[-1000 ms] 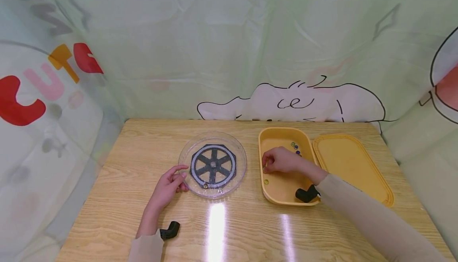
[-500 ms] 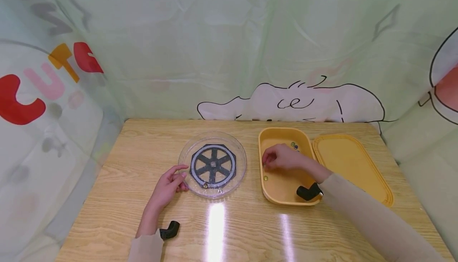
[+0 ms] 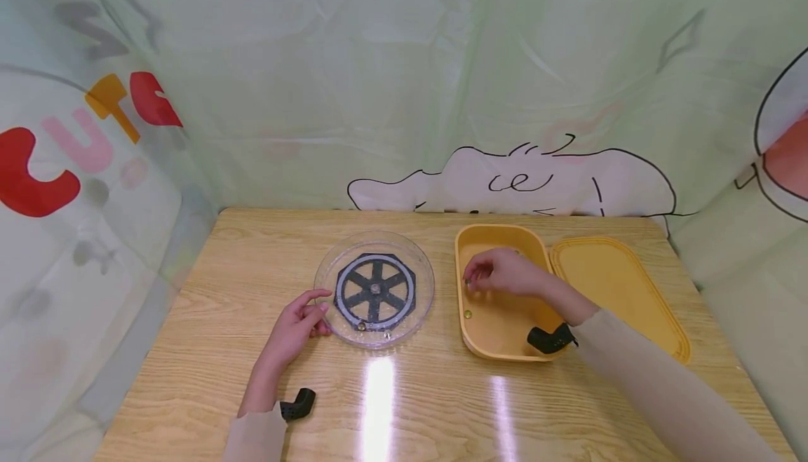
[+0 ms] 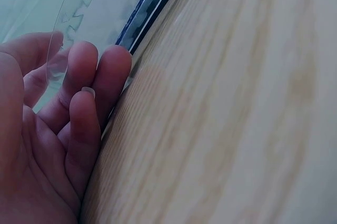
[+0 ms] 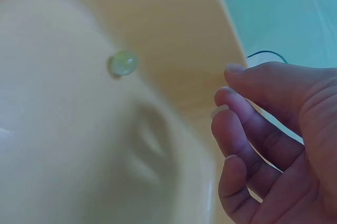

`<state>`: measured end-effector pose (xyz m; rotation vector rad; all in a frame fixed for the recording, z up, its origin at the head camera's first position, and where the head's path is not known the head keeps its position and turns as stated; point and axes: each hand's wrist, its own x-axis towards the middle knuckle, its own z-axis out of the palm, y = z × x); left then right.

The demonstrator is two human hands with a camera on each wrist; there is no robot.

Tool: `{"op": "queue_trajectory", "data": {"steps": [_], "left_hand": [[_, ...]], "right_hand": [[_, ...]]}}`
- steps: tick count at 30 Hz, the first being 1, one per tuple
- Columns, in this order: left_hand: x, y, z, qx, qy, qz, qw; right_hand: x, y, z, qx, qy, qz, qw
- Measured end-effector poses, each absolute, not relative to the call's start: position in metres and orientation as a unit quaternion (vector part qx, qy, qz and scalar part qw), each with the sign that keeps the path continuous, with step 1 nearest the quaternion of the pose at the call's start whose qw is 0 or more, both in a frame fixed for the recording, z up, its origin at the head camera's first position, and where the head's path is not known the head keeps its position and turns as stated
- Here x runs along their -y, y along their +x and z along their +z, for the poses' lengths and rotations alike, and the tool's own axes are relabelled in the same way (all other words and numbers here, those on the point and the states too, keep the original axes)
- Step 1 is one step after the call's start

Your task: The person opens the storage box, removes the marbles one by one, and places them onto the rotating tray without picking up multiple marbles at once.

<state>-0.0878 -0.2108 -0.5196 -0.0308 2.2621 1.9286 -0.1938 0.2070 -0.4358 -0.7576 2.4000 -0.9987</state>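
Note:
My left hand (image 3: 297,325) holds the near-left rim of a clear round dish (image 3: 424,315); in the left wrist view its curled fingers (image 4: 113,68) lie around the thin edge. A dark spoked wheel shape (image 3: 376,289) shows within the dish. Near its front lie a brownish marble (image 3: 362,326) and a clear marble (image 3: 388,335). My right hand (image 3: 505,273) is inside a yellow box (image 3: 473,346), pinching a small dark marble (image 3: 468,282) at its fingertips by the left wall. The right wrist view hides that marble. A yellow-green marble (image 5: 124,63) lies on the box floor.
The box's yellow lid (image 3: 621,294) lies to its right on the wooden table (image 3: 265,252). Another marble (image 3: 517,252) at the back of the box is partly hidden by the right hand. A printed curtain (image 3: 379,97) hangs behind the table.
My right hand has risen slightly along the box's left wall with the small marble at its fingertips. The blue marbles at the back are now covered by it. The left hand stays put.

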Motion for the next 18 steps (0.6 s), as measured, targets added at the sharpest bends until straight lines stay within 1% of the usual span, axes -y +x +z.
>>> {"op": "queue_trajectory", "data": {"steps": [6,13,18], "left_hand": [[0.211,-0.088,-0.518,-0.759,-0.009,0.645,0.086],[0.21,-0.088,-0.517,-0.757,-0.013,0.647,0.086],[0.211,-0.087,-0.518,-0.755,-0.017,0.65,0.089]], "right_hand": [[-0.203,-0.19,-0.423,-0.87,-0.285,-0.36,0.181],[-0.191,-0.182,-0.411,-0.87,-0.282,-0.368,0.169],[-0.18,-0.179,-0.411,-0.864,-0.281,-0.385,0.16]]}}
